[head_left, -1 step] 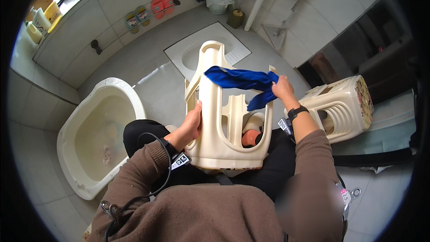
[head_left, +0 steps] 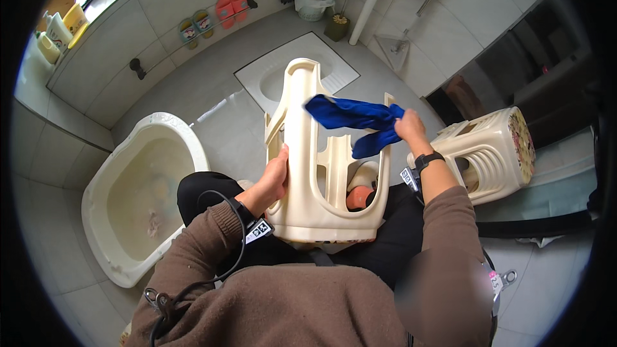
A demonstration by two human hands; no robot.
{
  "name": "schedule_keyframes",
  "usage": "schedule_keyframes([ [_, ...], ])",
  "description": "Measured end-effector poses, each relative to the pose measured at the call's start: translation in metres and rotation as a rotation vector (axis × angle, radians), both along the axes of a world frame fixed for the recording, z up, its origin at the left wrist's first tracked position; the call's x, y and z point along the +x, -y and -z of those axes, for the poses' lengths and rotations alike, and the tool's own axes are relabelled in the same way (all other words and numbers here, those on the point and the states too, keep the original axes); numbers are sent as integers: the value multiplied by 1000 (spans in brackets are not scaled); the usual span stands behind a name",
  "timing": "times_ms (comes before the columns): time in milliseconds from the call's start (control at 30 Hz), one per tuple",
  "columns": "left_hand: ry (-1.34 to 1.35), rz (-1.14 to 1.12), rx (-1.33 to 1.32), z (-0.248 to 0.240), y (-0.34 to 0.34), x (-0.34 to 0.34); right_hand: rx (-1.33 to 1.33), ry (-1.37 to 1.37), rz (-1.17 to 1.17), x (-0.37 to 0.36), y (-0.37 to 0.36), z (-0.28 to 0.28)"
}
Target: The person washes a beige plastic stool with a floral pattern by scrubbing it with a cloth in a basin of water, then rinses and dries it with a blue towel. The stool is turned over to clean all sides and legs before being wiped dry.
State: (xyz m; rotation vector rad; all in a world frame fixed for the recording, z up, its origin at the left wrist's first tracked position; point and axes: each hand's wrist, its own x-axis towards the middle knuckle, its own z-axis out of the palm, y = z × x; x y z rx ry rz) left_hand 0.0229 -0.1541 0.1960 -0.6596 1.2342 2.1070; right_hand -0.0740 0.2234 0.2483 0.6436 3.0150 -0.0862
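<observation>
A cream plastic stool (head_left: 302, 212) rests upturned across my lap, its legs pointing away from me. A strip of floral pattern shows along its seat edge nearest my body. My left hand (head_left: 276, 177) grips the stool's left side, thumb along the outer face of a leg and the other fingers mostly hidden. Bunched in my right hand (head_left: 410, 126) is a blue cloth (head_left: 353, 114), with one end stretching left over the stool's open frame and another fold hanging down beside the right leg. Whether the cloth touches the stool is hard to tell.
On my left stands a white basin (head_left: 93, 218) holding cloudy water and a small rag. A second cream stool (head_left: 495, 160) with a floral seat lies on its side at right. Ahead, a squat toilet (head_left: 263, 67) is set in the floor, with a waste bin (head_left: 313, 8) behind it.
My right hand has shifted slightly to the right, drawing the blue cloth's left end along with it. The left hand and the stool stay in place.
</observation>
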Motion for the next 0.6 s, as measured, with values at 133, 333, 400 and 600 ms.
schedule_keyframes([
  [133,-15,17,54,2,7,-1,-207,-506,378,1,-48,-41],
  [333,5,20,1,5,10,-2,-925,-883,-68,-7,26,-113],
  [400,2,28,-16,2,9,-3,-590,-720,-510,-9,80,-104],
  [600,-19,11,-70,5,6,-7,-398,-520,-973,-38,236,-42],
])
